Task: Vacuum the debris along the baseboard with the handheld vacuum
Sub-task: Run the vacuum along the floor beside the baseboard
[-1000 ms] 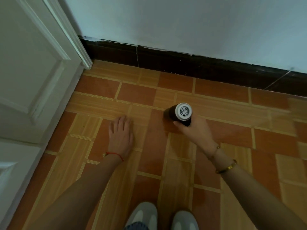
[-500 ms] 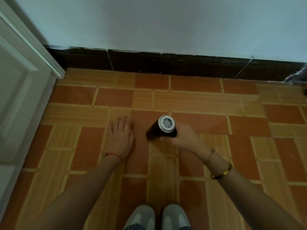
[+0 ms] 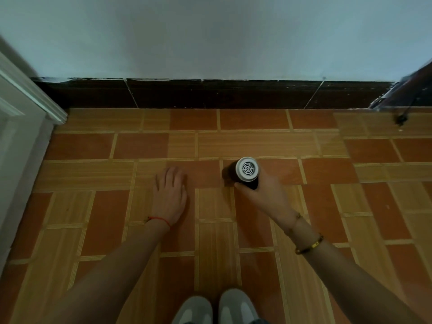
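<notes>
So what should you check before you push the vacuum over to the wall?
1. Right hand gripping the handheld vacuum: ok.
2. Nozzle down on the floor: cannot tell, hidden under the body.
3. Vacuum at the baseboard: not ok, several tiles short.
4. Left hand flat on the tiles, out of the path: ok.
5. Debris along the baseboard: cannot tell, too small.
6. Cable far right: ok, clear of the path.

The floor is orange-and-tan tile; the left hand lies flat on it (palm down), two grey shoes well behind its fingers.
</notes>
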{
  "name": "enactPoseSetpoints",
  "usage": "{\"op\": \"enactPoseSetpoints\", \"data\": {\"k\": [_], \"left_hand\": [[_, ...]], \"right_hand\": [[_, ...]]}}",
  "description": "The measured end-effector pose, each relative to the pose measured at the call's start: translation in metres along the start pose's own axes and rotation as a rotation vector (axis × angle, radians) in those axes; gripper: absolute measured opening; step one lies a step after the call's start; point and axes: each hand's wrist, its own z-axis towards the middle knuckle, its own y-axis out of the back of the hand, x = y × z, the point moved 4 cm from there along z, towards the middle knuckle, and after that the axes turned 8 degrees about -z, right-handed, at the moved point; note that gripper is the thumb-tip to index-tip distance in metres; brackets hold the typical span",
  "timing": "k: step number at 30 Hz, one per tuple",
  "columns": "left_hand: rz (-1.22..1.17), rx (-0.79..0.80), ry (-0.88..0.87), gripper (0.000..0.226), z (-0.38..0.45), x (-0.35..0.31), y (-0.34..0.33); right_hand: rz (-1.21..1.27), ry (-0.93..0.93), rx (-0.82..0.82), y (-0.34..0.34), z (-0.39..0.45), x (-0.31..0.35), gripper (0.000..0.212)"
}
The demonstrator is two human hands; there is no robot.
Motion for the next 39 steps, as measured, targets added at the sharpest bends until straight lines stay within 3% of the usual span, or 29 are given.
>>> {"op": "enactPoseSetpoints", "data": {"k": [4,7,11,16,23,33,39], "left_hand": [[-0.047,0.026,-0.009,0.045,0.007,-0.017,-0.009],[-0.063,0.031,-0.047,0.046,0.009,-0.029,-0.014],[-0.060,0.054,-0.068,0.053,0.010,-0.038,-0.024],[-0.069,0.087,-0.074,0.055,0.015,-0.046,-0.035],[-0.078,0.088,-0.069,0.054,0.022,-0.059,-0.045],[-0.041,0.062,-0.085,0.052,0.024,-0.056,-0.055],[-0.070,0.042,-0.086,0.052,0.024,-0.054,-0.053]], "right_hand": [[0.007,0.063,0.125,-0.007,-0.009,0.005,0.059],[0.035,-0.007,0.134,-0.004,-0.010,-0.008,0.053],[0.056,-0.143,0.018,0.016,-0.007,-0.035,0.047],[0.070,-0.247,-0.184,0.036,-0.009,-0.066,0.059],[0.098,-0.200,-0.069,0.032,-0.010,-0.068,0.051],[0.160,-0.220,-0.289,0.049,0.027,-0.075,0.061],[0.239,-0.122,-0.173,0.026,0.059,-0.049,0.061]]}}
